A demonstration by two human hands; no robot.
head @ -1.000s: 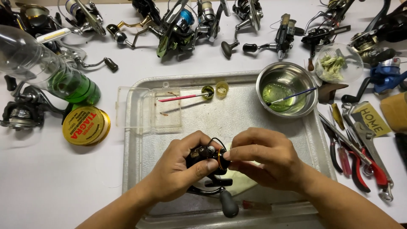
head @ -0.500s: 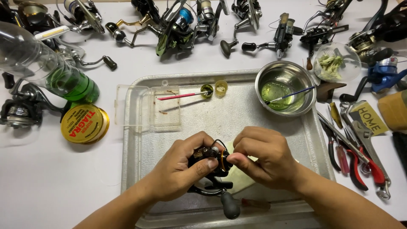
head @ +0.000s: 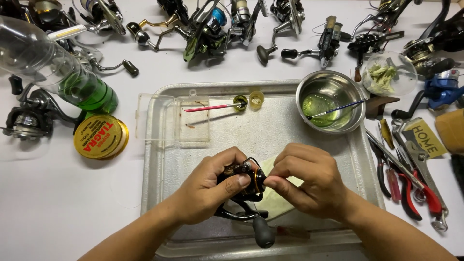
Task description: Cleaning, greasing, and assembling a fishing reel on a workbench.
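left hand gripping fishing reel over tray | right hand pinching its front, what it's pinching hidden | risk: small part slipping, rolling among bench clutter

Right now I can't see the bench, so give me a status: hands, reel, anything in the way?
Left hand grips the black reel over the tray. Right hand pinches at the reel's side. Steel bowl stands clear.

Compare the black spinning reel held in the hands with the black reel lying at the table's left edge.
The black-and-gold spinning reel is gripped over the metal tray by the left hand, the right hand pinching at its spool end. The black reel at the left edge lies untouched on the white table, outside the tray. Both are spinning reels with crank handles.
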